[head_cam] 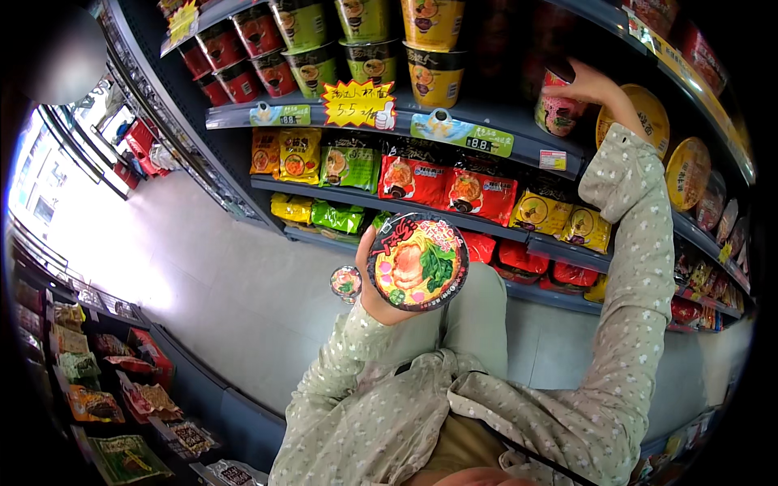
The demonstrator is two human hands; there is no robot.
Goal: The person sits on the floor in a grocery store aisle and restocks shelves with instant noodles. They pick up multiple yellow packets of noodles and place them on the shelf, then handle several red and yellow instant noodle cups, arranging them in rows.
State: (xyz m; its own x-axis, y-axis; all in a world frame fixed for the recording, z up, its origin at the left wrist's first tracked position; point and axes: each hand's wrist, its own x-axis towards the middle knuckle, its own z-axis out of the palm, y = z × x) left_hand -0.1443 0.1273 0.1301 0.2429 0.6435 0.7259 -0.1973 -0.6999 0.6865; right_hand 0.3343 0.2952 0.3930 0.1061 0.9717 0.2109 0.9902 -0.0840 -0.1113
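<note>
Low in front of me, my left hand (379, 311) grips a noodle cup (419, 262) from below and the side. Its round, dark-rimmed lid faces up, printed with noodles, meat and green leaves. My right arm reaches out to the upper shelf (523, 130). There my right hand (588, 84) is wrapped around a pink and red noodle cup (558, 112) near the shelf's front edge; its fingers partly hide the cup's top. Beyond my left wrist, a smaller-looking noodle cup (345, 282) with a similar lid shows against the floor (261, 291).
Green cups (310, 70), yellow cups (434, 76) and red cups (238, 82) stand stacked on the upper shelf. Below are bagged noodles (413, 179). Large round-lidded bowls (688, 173) stand at right. A yellow price sign (358, 104) juts out. Packaged snacks (152, 401) fill a display at lower left.
</note>
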